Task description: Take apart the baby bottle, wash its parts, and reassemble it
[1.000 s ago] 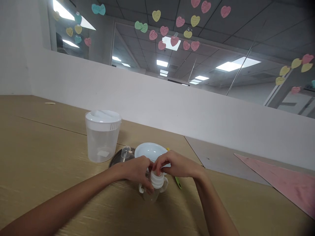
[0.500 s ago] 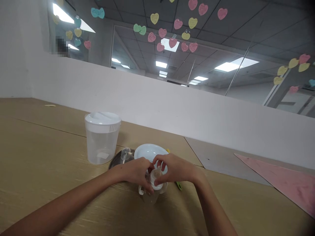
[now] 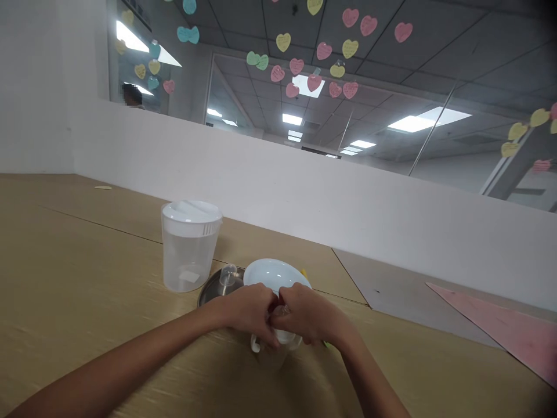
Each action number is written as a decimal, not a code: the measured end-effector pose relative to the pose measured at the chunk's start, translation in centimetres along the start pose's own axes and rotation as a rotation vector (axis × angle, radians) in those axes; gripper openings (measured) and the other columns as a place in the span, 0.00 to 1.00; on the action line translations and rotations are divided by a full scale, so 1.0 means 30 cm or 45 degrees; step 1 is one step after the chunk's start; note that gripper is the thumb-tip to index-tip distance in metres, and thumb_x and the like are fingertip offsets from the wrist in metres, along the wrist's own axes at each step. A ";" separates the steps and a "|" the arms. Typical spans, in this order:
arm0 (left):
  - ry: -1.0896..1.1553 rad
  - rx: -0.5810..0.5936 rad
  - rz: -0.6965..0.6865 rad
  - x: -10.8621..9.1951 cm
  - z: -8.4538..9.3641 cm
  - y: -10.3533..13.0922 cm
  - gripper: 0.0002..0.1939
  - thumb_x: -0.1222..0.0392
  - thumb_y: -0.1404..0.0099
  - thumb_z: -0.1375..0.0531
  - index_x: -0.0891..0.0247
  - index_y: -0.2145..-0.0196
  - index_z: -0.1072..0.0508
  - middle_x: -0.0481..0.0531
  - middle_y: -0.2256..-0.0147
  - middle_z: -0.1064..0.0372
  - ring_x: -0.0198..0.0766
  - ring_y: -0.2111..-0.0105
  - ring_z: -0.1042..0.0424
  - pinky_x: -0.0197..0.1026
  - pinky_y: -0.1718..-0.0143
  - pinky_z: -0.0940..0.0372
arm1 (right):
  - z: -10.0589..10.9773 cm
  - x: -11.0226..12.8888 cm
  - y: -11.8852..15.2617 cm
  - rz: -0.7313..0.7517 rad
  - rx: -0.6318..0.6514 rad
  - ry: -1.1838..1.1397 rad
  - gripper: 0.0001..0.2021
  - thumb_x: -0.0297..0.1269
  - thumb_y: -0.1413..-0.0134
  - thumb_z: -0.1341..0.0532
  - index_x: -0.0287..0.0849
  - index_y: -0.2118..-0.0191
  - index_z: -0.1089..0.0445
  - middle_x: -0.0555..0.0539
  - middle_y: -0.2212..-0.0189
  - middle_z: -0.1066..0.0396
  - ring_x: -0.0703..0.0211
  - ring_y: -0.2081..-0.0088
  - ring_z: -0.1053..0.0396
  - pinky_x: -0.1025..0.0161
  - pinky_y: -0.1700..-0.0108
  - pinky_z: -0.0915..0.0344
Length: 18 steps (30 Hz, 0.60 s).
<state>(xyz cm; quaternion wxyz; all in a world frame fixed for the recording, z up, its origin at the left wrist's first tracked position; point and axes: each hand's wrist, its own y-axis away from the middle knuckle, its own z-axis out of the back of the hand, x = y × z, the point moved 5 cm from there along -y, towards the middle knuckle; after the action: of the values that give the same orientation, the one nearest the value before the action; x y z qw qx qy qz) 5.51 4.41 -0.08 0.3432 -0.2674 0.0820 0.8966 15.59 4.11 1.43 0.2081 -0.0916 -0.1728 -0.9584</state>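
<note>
So the left hand [image 3: 252,310] is wrapped round the upper part of a clear plastic bottle with curved white handles [image 3: 273,357], and the right hand [image 3: 311,313] is closed over its clear rounded top piece [image 3: 281,311], thumb across the front. Can't tell exactly where the right fingertips press, they're hidden. The bottle is upright, low in the view, between the hands.

Just behind the bottle there's a glossy white oval bowl [image 3: 272,271], its near edge blocked by the knuckles. Behind-left of the bottle is a round dark metal tray [image 3: 211,290] with a clear domed plastic cap [image 3: 228,275] on it, and past that a translucent plastic bucket with a white lid [image 3: 185,261]. Right of the bottle, a yellow-and-green utensil [image 3: 326,344] is mostly covered by the right hand. Way off right of the bottle: a flat pink sheet [image 3: 500,325].

Both forearms angle in from the bottom, wrists bent, hands touching.

Half a second ago the right hand was arched higher with a gap to the left; now it's folded down and hides more of the top.
</note>
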 end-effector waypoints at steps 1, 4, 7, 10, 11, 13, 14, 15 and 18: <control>-0.013 -0.003 0.002 -0.001 -0.003 -0.001 0.15 0.53 0.57 0.35 0.63 0.72 0.28 0.46 0.75 0.30 0.34 0.76 0.33 0.34 0.79 0.48 | 0.002 -0.004 -0.001 -0.003 0.006 -0.025 0.10 0.41 0.54 0.46 0.40 0.72 0.33 0.48 0.78 0.34 0.67 0.88 0.42 0.67 0.87 0.48; -0.036 0.014 0.029 0.001 0.000 0.003 0.17 0.51 0.56 0.35 0.64 0.69 0.28 0.48 0.74 0.30 0.36 0.74 0.33 0.34 0.78 0.46 | 0.014 -0.007 0.003 -0.009 -0.031 -0.070 0.12 0.43 0.54 0.45 0.40 0.70 0.33 0.47 0.75 0.32 0.67 0.88 0.41 0.67 0.88 0.48; 0.060 0.118 0.009 0.008 0.033 0.018 0.27 0.51 0.58 0.34 0.62 0.59 0.30 0.50 0.66 0.29 0.37 0.70 0.31 0.34 0.74 0.41 | 0.022 0.001 0.012 -0.033 -0.036 -0.143 0.16 0.47 0.57 0.42 0.41 0.64 0.33 0.46 0.71 0.30 0.68 0.87 0.40 0.67 0.87 0.46; 0.188 0.033 -0.053 0.048 0.118 0.024 0.33 0.48 0.50 0.38 0.59 0.48 0.38 0.52 0.53 0.33 0.36 0.64 0.30 0.33 0.67 0.38 | 0.030 0.009 0.019 -0.085 -0.061 -0.079 0.20 0.52 0.57 0.42 0.40 0.63 0.34 0.45 0.69 0.30 0.67 0.86 0.39 0.66 0.85 0.47; 0.154 -0.064 -0.044 0.078 0.150 0.022 0.28 0.48 0.44 0.42 0.60 0.47 0.38 0.53 0.53 0.34 0.37 0.61 0.31 0.34 0.64 0.38 | 0.034 0.013 0.020 -0.091 -0.083 -0.032 0.21 0.53 0.57 0.43 0.39 0.63 0.34 0.44 0.70 0.30 0.66 0.86 0.39 0.66 0.84 0.48; -0.074 -0.280 0.029 0.153 0.196 0.012 0.20 0.52 0.35 0.53 0.63 0.51 0.34 0.55 0.54 0.33 0.39 0.58 0.33 0.37 0.59 0.40 | 0.042 0.022 0.020 -0.078 -0.127 0.046 0.21 0.54 0.56 0.43 0.39 0.65 0.34 0.44 0.70 0.30 0.64 0.84 0.37 0.66 0.83 0.49; -0.257 -0.364 0.128 0.200 0.205 0.006 0.18 0.56 0.35 0.53 0.65 0.53 0.33 0.57 0.56 0.32 0.41 0.57 0.34 0.38 0.58 0.41 | 0.044 0.026 0.019 -0.064 -0.145 0.070 0.21 0.54 0.56 0.43 0.39 0.65 0.34 0.44 0.71 0.30 0.63 0.82 0.36 0.66 0.82 0.49; -0.446 -0.409 0.255 0.247 0.202 0.000 0.15 0.60 0.36 0.52 0.66 0.56 0.31 0.59 0.57 0.32 0.42 0.58 0.34 0.39 0.59 0.41 | 0.046 0.028 0.018 -0.059 -0.157 0.086 0.21 0.54 0.56 0.43 0.39 0.65 0.33 0.43 0.71 0.30 0.62 0.81 0.36 0.65 0.81 0.48; -0.562 -0.399 0.392 0.350 0.142 -0.018 0.11 0.66 0.41 0.48 0.69 0.62 0.30 0.62 0.63 0.30 0.46 0.63 0.32 0.41 0.63 0.40 | 0.044 0.026 0.014 -0.074 -0.162 0.101 0.23 0.56 0.57 0.43 0.39 0.65 0.33 0.43 0.72 0.30 0.60 0.79 0.34 0.65 0.80 0.48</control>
<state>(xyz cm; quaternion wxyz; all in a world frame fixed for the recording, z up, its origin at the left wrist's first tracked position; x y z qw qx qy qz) -2.46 12.23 -2.10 0.1676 -0.1004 -0.0944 0.9762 15.22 3.96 2.96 0.1806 -0.0618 -0.1056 -0.9759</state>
